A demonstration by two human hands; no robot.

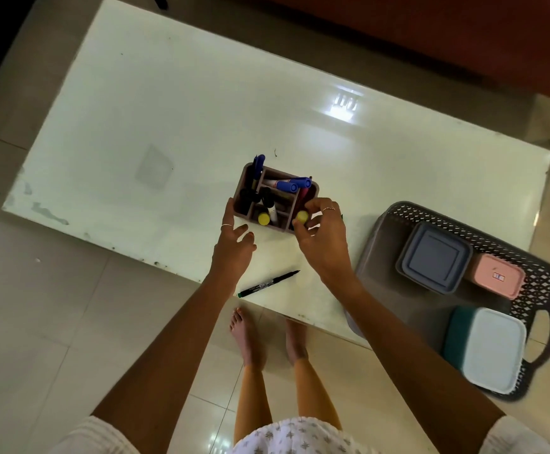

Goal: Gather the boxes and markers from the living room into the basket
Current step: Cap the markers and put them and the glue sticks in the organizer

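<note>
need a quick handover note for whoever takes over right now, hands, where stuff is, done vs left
Left hand: open, fingers touching the near left side of the marker caddy on the white table.
Right hand: pinching a yellow-capped marker at the caddy's near right corner.
Basket at the table's right end already holds three boxes: grey-blue box, pink box, teal box with white lid.
Done: boxes gathered.
Left: caddy with its blue, black and yellow-capped markers, plus the loose black marker lying near the table's front edge, are not yet in the basket.
</note>
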